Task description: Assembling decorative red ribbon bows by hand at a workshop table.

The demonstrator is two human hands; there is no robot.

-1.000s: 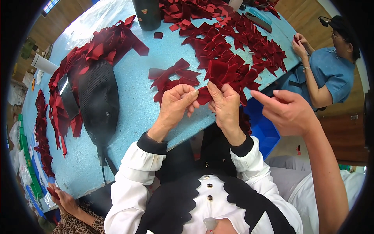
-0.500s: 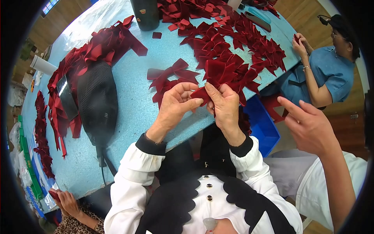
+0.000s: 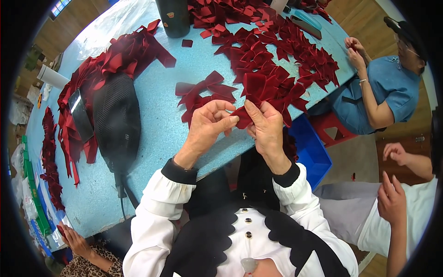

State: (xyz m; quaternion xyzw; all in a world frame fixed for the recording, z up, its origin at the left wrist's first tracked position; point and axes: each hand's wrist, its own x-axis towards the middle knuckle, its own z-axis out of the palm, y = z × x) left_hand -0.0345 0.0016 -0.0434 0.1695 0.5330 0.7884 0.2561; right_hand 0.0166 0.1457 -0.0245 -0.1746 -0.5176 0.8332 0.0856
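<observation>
Above the table's near edge, both my hands pinch one dark red velvet ribbon piece [image 3: 242, 119]. My left hand [image 3: 208, 127] grips its left end between thumb and fingers. My right hand [image 3: 266, 127] holds the right side, its thumb pressed on top; part of the ribbon is hidden by the fingers. Just beyond my left hand, a few red ribbon bows [image 3: 205, 88] lie on the blue table [image 3: 161, 124]. Right behind my right hand, a heap of finished-looking red velvet bows [image 3: 263, 85] stretches away toward the far side.
To the left lie a black mesh bag [image 3: 116, 122], a phone [image 3: 80, 116] and a pile of red ribbon strips [image 3: 108, 60]. A dark tumbler [image 3: 173, 18] stands at the back. A blue bin [image 3: 314, 150] sits below the right edge. Co-workers sit at the right and lower left.
My hands keep hold of the ribbon and have barely shifted. At the right, the nearby person's pointing hand has drawn back and lowered, and a second hand of theirs now shows.
</observation>
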